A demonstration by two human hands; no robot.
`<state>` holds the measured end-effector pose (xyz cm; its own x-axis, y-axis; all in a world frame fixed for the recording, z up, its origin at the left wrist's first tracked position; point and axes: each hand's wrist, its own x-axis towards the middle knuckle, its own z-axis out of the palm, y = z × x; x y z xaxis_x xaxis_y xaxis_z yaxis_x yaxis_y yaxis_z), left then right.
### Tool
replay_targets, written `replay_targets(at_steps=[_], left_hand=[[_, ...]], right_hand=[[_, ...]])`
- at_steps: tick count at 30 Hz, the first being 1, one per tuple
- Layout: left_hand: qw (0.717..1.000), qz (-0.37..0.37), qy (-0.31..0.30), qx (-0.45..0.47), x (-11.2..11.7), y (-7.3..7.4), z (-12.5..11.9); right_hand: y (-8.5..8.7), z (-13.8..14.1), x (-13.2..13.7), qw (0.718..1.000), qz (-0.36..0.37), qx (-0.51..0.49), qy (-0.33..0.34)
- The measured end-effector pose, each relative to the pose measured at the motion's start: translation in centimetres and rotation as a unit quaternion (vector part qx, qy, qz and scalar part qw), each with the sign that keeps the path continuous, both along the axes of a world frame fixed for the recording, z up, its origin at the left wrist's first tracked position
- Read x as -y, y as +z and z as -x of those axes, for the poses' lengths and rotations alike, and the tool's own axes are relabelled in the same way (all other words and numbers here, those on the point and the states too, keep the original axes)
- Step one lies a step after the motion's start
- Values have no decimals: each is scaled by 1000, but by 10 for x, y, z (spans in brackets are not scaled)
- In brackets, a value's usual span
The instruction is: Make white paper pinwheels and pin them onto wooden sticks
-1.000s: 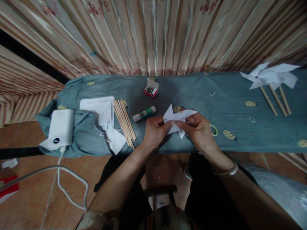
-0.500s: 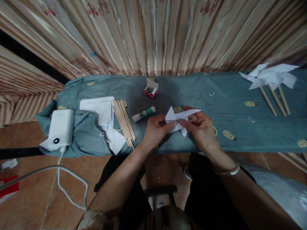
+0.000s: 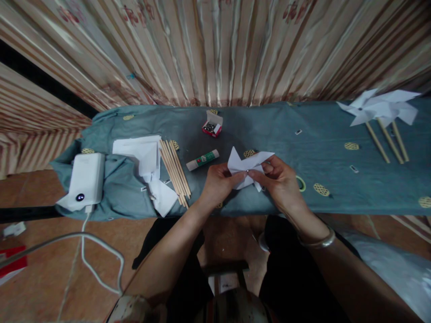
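Observation:
Between my two hands is a white paper pinwheel (image 3: 238, 164) with folded blades, held just above the cloth. My left hand (image 3: 218, 180) pinches its left side, thumb near the centre. My right hand (image 3: 279, 180) grips the right side, its thumb also close to the middle, where a small shiny thumbtack head (image 3: 248, 171) shows. The fingers under the paper are partly hidden. Left of my hands lies a green and white glue stick (image 3: 203, 160). Behind it stands an opened small red box (image 3: 212, 128) with shiny tacks inside.
Several wooden sticks (image 3: 175, 172) lie beside a pile of white paper sheets (image 3: 136, 150). A white power bank (image 3: 85, 179) with a cable sits at the left end. Finished pinwheels on sticks (image 3: 380, 110) rest at the far right. A green ring (image 3: 301, 183) lies by my right hand.
The pinwheel has shifted slightly left and turned a little in my hands. My right hand has moved slightly left, showing more of the green ring.

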<state>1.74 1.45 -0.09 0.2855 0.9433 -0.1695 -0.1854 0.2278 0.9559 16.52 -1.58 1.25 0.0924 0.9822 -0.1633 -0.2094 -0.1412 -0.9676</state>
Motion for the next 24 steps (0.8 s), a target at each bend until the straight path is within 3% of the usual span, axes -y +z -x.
replay_targets(at_steps=[24], left_hand=[[1000,-8,0,-9,3,-5,1]], right_hand=[[-3,5,0,998,40,-48,-9]])
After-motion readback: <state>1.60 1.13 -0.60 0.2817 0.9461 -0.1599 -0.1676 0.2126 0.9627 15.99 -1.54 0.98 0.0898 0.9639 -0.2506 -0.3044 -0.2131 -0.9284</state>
